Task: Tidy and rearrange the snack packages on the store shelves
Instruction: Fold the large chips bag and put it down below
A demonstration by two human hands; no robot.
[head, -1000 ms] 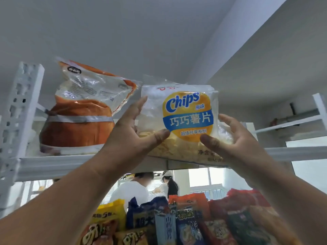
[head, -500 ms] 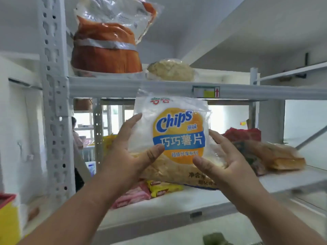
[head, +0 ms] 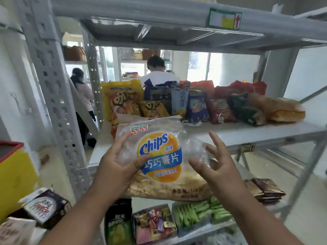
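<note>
Head view | chips bag (head: pixel 160 156) brought down from top shelf to middle shelf (head: pixel 265 133) | left hand (head: pixel 116 167) pinching bag; right hand (head: pixel 217 167) spread, released | placement pending.

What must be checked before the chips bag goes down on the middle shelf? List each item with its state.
1. Left hand grips the chips bag: ok, thumb across its front.
2. Right hand on the bag: not ok, fingers spread, barely touching.
3. Bare room at the front of the middle shelf: ok.
4. Row of snack packets out of the way: ok, they stand at the back.
5. Bag sealed: cannot tell.
</note>
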